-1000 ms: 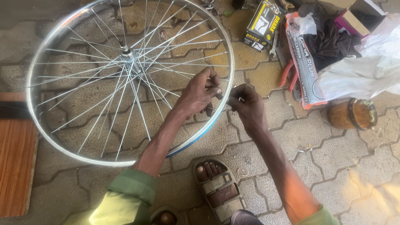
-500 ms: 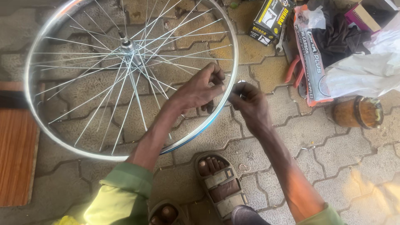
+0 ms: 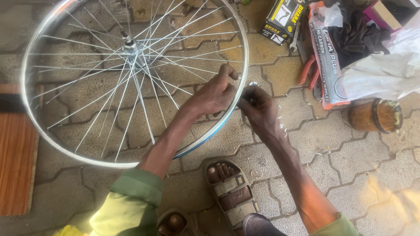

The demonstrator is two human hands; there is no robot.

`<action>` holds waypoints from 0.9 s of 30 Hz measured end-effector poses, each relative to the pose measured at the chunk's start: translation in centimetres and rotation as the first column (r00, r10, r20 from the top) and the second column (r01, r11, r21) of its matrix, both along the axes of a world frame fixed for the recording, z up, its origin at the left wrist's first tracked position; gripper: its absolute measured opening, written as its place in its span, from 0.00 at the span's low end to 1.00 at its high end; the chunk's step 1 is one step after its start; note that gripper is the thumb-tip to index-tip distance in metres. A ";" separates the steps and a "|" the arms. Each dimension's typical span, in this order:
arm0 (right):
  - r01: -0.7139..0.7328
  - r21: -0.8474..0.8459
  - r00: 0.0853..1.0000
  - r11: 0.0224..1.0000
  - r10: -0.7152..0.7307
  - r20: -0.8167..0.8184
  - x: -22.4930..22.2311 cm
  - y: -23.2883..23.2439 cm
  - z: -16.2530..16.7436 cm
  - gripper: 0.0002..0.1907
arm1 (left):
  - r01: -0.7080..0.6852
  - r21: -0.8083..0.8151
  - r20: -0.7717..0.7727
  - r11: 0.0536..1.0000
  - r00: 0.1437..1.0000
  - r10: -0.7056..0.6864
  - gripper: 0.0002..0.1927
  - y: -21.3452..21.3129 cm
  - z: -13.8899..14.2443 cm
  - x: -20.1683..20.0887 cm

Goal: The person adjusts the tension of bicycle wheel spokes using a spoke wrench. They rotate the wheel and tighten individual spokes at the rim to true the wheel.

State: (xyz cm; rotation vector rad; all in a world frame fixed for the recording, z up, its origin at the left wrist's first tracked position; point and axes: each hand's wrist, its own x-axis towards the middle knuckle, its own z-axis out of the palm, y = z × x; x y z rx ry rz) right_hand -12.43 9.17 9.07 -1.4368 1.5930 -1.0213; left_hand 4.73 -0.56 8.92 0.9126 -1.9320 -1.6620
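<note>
— What's the wheel like?
— A shiny metal bicycle wheel (image 3: 131, 83) with thin crossed spokes, lying on the paving-stone floor (image 3: 350, 157).
— And the hands?
— The left hand (image 3: 214, 94) curls over the rim at its right edge; the right hand (image 3: 258, 107) is pinched shut on a small metal piece just beside it.
— Around them?
— A cardboard box (image 3: 282, 19), a wooden cup (image 3: 376, 116), red pliers (image 3: 308, 74), and a sandalled foot (image 3: 229, 190) below.
</note>
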 end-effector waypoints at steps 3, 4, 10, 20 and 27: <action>-0.005 -0.010 0.999 1.000 0.006 0.044 0.2 0.1 -0.2 0.04 | -0.003 0.045 0.036 0.999 0.999 0.001 0.19 -0.2 -0.8 0.2; -0.008 -0.002 0.999 1.000 0.008 0.046 0.1 0.1 -0.2 0.03 | 0.017 0.116 0.056 0.993 0.998 -0.023 0.21 -0.3 -0.9 0.3; 0.012 0.021 1.000 1.000 -0.013 0.009 0.3 0.5 -0.2 0.03 | -0.049 -0.243 -0.057 0.969 0.998 0.036 0.21 0.2 -0.9 0.2; 0.041 0.029 0.997 0.999 -0.043 0.059 0.5 0.6 -0.7 0.03 | -0.065 0.027 0.092 0.998 0.994 0.062 0.26 0.4 -1.8 -0.3; 0.089 0.158 0.992 0.983 -0.102 0.079 0.6 1.3 -1.6 0.05 | -0.106 -0.195 0.170 0.975 0.975 0.140 0.18 0.6 -4.0 1.4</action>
